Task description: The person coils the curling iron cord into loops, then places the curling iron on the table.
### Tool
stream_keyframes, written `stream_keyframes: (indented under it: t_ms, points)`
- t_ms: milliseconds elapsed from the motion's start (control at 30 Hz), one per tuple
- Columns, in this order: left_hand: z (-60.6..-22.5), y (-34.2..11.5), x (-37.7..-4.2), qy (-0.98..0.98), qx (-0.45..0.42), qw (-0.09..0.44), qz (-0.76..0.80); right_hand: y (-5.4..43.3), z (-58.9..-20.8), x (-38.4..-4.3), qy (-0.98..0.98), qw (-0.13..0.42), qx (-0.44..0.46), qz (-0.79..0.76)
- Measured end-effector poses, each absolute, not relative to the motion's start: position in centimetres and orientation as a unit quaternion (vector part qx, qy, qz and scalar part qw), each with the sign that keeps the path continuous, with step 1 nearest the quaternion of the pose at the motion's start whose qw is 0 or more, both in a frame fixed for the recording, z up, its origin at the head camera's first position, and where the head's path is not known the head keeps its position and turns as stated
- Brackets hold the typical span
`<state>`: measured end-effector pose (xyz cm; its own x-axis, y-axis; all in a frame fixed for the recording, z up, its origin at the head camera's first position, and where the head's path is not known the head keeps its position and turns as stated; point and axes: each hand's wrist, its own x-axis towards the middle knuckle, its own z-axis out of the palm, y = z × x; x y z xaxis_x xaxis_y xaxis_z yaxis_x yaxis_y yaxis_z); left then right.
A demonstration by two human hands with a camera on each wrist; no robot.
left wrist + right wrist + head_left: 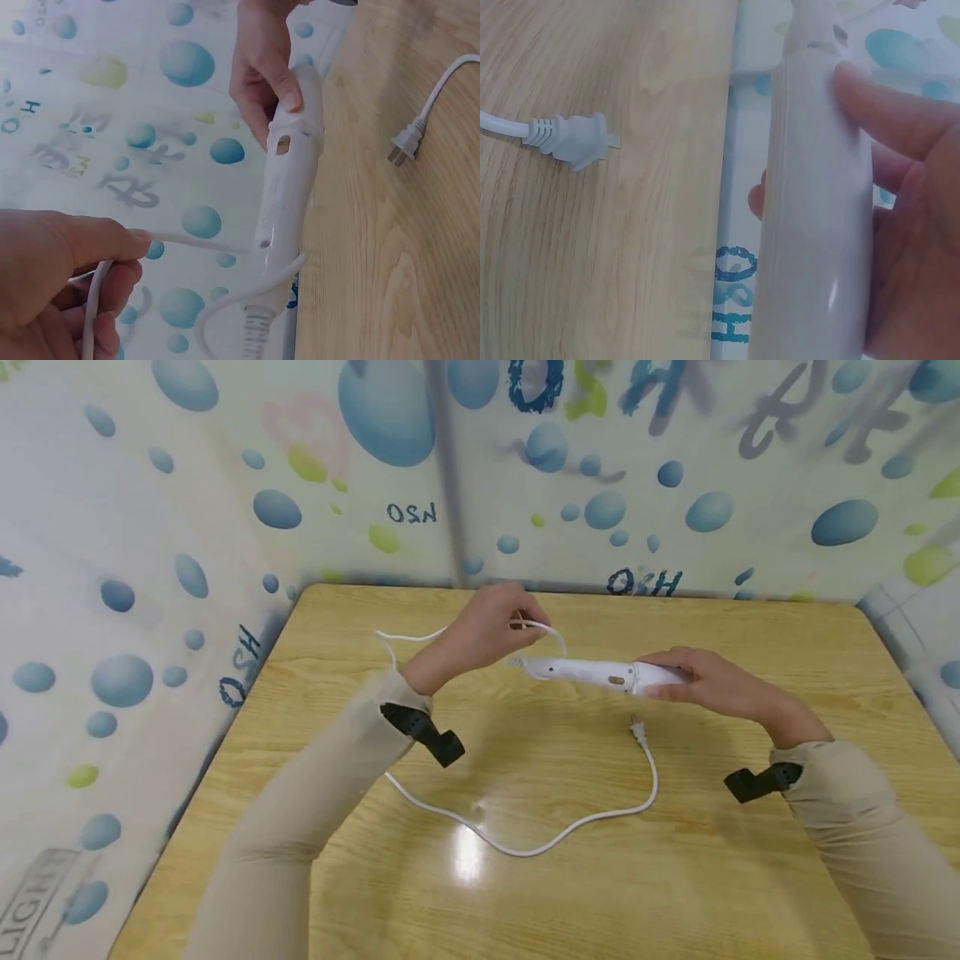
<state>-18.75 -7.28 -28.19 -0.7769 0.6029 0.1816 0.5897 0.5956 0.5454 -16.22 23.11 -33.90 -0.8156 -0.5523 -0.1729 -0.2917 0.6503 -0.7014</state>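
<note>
A white hair straightener (592, 672) is held above the wooden table, lying nearly level in the head view. My right hand (708, 681) grips its broad end, thumb along the near side, as the right wrist view also shows. At the other end, my left hand (498, 622) pinches the white cord (199, 241) between thumb and fingers. A stretch of cord loops across the straightener's narrow end, beside the ribbed cord sleeve (256, 334). Below on the table lies the two-pin plug (638, 732), its prongs pointing away from me.
The rest of the cord (525, 853) curves over the near part of the wooden table (570, 910). Behind and to the left stand walls with a blue and green bubble pattern (386, 410). A black wrist camera (427, 735) is strapped over each beige sleeve.
</note>
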Motion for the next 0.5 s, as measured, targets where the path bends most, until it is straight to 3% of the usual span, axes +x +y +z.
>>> stream_keyframes:
  t_ms: [333,500]
  points:
    - [-29.3,-6.8,-16.5,0.867,0.320,-0.052,0.378,22.9,-33.9,-16.2,0.909,0.137,-0.190,-0.344]
    - [-30.2,-7.3,-16.1,0.856,0.310,-0.039,0.412,23.0,-33.7,-16.1,0.915,0.100,-0.172,-0.350]
